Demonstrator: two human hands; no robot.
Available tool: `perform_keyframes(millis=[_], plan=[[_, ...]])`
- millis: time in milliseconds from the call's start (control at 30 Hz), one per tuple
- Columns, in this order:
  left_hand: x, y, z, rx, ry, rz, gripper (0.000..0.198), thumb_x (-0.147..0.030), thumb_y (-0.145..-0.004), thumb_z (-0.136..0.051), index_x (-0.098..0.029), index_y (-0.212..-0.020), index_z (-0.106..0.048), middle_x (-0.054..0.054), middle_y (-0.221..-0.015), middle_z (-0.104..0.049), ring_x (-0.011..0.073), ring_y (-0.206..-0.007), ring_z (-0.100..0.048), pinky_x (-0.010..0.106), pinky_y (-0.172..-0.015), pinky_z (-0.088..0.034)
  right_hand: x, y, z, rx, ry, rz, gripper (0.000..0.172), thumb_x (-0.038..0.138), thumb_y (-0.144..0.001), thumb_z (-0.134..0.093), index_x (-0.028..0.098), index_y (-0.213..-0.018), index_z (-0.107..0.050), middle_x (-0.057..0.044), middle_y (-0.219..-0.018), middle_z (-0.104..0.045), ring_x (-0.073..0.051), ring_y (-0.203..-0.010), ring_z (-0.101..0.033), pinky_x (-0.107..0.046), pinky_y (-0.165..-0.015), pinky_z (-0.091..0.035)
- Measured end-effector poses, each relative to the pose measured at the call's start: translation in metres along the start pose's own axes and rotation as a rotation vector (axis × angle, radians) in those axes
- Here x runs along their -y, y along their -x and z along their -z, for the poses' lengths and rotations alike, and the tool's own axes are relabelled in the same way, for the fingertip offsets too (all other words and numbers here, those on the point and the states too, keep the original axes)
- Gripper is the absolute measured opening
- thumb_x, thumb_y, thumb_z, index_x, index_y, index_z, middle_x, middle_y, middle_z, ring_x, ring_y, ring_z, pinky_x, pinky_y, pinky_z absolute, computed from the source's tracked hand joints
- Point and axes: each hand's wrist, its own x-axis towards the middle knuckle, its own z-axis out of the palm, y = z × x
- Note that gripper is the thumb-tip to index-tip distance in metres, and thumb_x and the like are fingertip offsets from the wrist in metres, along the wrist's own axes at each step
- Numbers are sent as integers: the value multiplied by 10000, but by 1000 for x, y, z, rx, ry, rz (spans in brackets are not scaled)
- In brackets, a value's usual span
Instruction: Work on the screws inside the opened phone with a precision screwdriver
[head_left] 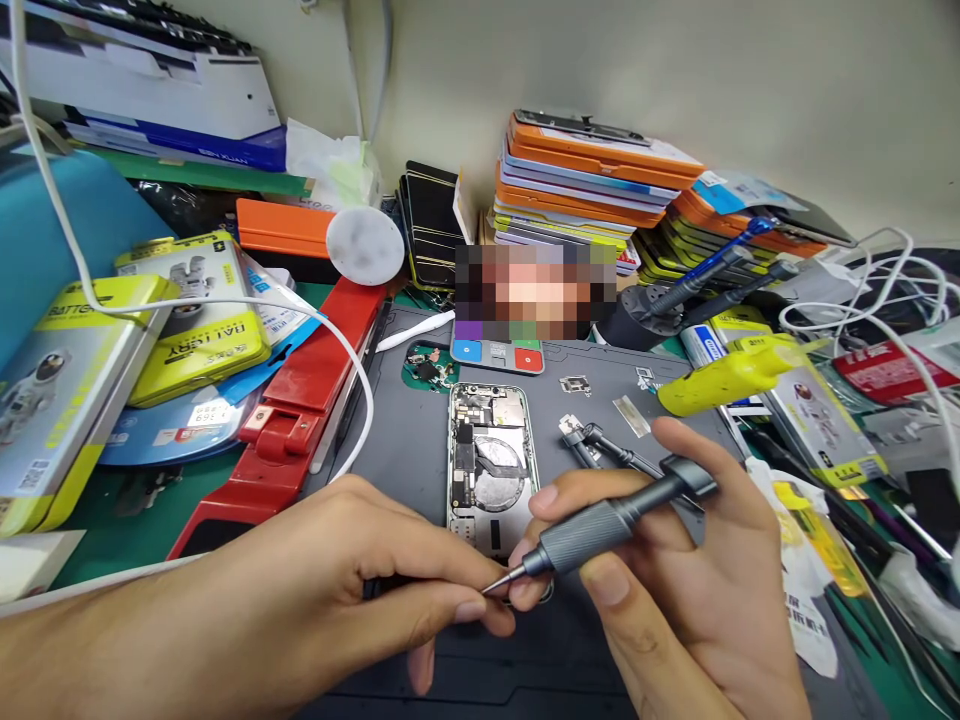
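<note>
In my right hand is a dark grey precision screwdriver, slanting down to the left, its cap against the base of my index finger. My left hand is closed in a pinch, thumb and forefinger meeting right at the driver's thin tip. Whatever may be between those fingertips is too small or hidden to see. Behind both hands an opened phone lies on the grey mat, its board and round charging coil exposed. My fingers cover the phone's lower end.
Small metal phone parts and more dark screwdrivers lie right of the phone. A red clamp-like tool and yellow battery boxes crowd the left. At right are a yellow bottle and a driver holder. A white cable arcs across.
</note>
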Motion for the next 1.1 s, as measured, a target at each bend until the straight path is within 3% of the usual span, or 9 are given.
perform_keyframes(millis=[233,400,567,700,833,1100], plan=[[-3,1,0,-14,-31,-6,288,-365,-1160,-610,-329,-1241,-884,-39,-798,-869,109,-723,-797,153,-841,-593,-1,-3,0,-5,-32,-15,531,207,-1123,-611,474,-1559,-471,-18,-1180,-790,-173,-886,-855,-301,-821,-754],[-5,1,-1,-4,3,63,273,-431,-1136,-643,-327,-1223,-879,-29,-936,-890,110,-701,-792,155,-721,-587,1,-2,-1,-32,-42,-9,523,206,-1121,-629,472,-1550,-493,-6,-1195,-791,-149,-883,-851,-268,-830,-749],[-1,1,-1,-45,-66,2,268,-366,-1144,-629,-316,-1197,-886,-37,-773,-849,123,-731,-798,150,-734,-584,0,-1,-2,-20,-25,3,524,208,-1128,-613,468,-1558,-465,-11,-1200,-786,-153,-837,-846,-296,-821,-760],[2,0,-2,-69,-59,-2,265,-317,-1132,-639,-364,-1257,-868,-58,-807,-859,113,-742,-802,137,-744,-589,0,0,-2,-11,-42,-7,522,197,-1142,-587,466,-1566,-446,-9,-1224,-780,-148,-901,-858,-271,-856,-751],[0,0,-4,-56,-53,53,269,-332,-1123,-629,-321,-1218,-881,-44,-794,-855,114,-701,-795,130,-654,-564,0,-1,-3,-15,-64,-11,513,213,-1145,-599,470,-1562,-448,-1,-1233,-779,-139,-932,-859,-254,-879,-742],[-3,1,-3,-42,-42,72,293,-351,-1139,-601,-329,-1247,-873,-29,-815,-855,126,-749,-809,143,-731,-595,-1,-2,-2,-22,-62,-12,511,214,-1147,-588,481,-1559,-444,2,-1245,-779,-152,-932,-864,-276,-863,-751]])
